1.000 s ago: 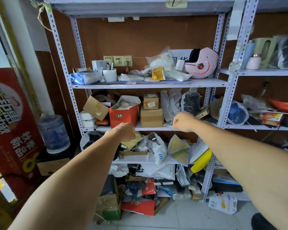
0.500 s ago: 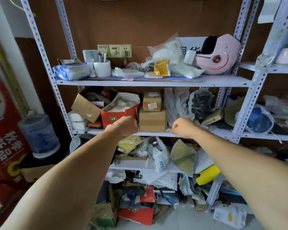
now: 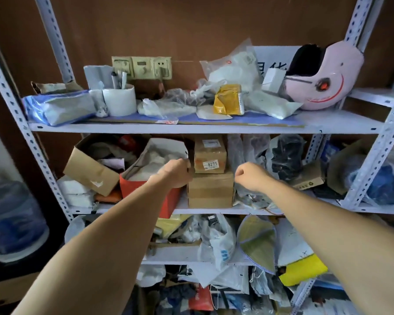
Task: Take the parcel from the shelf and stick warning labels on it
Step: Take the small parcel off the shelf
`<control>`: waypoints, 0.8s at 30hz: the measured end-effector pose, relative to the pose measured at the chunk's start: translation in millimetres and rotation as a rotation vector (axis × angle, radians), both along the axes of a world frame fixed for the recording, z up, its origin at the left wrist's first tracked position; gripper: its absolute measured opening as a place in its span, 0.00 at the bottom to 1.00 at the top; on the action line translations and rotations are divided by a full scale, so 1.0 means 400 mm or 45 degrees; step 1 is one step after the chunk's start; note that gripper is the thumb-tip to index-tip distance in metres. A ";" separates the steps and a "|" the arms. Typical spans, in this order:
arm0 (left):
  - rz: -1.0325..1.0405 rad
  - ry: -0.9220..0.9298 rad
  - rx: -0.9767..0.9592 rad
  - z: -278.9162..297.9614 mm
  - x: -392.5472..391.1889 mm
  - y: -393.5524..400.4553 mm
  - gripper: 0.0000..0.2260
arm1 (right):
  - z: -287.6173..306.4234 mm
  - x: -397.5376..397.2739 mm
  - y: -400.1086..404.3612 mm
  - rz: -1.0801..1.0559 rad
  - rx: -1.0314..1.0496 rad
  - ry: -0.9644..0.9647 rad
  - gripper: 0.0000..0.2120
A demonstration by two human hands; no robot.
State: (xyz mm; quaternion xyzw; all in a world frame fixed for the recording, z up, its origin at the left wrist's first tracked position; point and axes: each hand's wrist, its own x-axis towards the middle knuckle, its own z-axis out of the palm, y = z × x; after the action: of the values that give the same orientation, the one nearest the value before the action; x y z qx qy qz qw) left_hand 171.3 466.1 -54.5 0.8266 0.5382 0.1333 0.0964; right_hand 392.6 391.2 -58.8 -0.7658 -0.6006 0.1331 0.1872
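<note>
While two bare forearms reach toward the middle shelf [image 3: 214, 210], two brown boxes sit stacked there, a small box [image 3: 210, 154] with a 0275 sticker on top of a larger box [image 3: 210, 189]. Both hands are curled into loose fists holding nothing: the left hand [image 3: 176, 172] just beside the stack's left edge, squeezed against the red bag [image 3: 168, 201], and the right hand [image 3: 251, 175] just beside its right edge, in front of crumpled plastic bags [image 3: 248, 153]. One pink helmet [image 3: 323, 76] and one white cup [image 3: 120, 100] stand on the shelf above, leaving little room over the small box.
</note>
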 end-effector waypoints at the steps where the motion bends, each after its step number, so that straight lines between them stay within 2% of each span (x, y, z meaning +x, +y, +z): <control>1: 0.002 -0.022 0.014 -0.001 0.005 0.023 0.17 | 0.002 -0.005 0.021 -0.006 0.008 -0.010 0.08; 4: -0.007 -0.071 -0.028 -0.008 0.028 0.093 0.21 | -0.005 0.005 0.102 0.004 0.009 0.021 0.11; 7: 0.000 -0.081 -0.077 -0.001 0.062 0.149 0.31 | -0.007 0.029 0.187 0.009 0.075 0.087 0.18; 12: -0.011 -0.083 -0.144 0.001 0.122 0.241 0.45 | -0.025 0.063 0.321 0.120 0.160 0.249 0.42; 15: -0.014 -0.057 -0.177 -0.010 0.151 0.281 0.48 | -0.044 0.084 0.388 0.219 0.143 0.315 0.51; 19: -0.047 -0.112 -0.195 -0.033 0.166 0.325 0.47 | -0.068 0.082 0.422 0.213 0.076 0.368 0.55; 24: -0.099 -0.172 -0.184 -0.050 0.167 0.338 0.44 | -0.065 0.055 0.413 0.146 0.143 0.477 0.51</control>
State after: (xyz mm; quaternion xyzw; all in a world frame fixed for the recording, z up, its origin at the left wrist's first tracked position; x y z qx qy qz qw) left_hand 238.1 601.5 -74.6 0.8269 0.5062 0.1457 0.1968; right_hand 414.8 556.4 -84.9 -0.6805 -0.6045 0.2500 0.3302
